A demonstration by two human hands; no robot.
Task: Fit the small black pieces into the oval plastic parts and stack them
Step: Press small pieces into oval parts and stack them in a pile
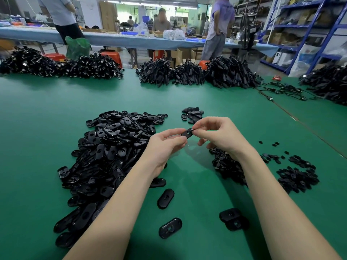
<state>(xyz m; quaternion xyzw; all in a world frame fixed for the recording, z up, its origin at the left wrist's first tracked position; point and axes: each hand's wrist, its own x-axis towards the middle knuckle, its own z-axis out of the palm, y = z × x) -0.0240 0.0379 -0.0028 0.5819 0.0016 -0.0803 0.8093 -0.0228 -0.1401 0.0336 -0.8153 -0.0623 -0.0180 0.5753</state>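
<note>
oval part [186,132] pinched above green table [47,102], between both hands | left hand [165,145] curled on its near end | right hand [217,132] fingertips pinched at its far end, small piece not discernible | big oval-part pile [109,147] left of oval part | small stack [193,114] just beyond | small black pieces [296,177] right

Both forearms are bare to the frame's edge, with no sleeves, gloves, rings or watch.

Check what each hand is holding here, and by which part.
Left hand pinches an oval plastic part by its near end; right hand pinches at its far end, apparently pressing in a small piece.
</note>
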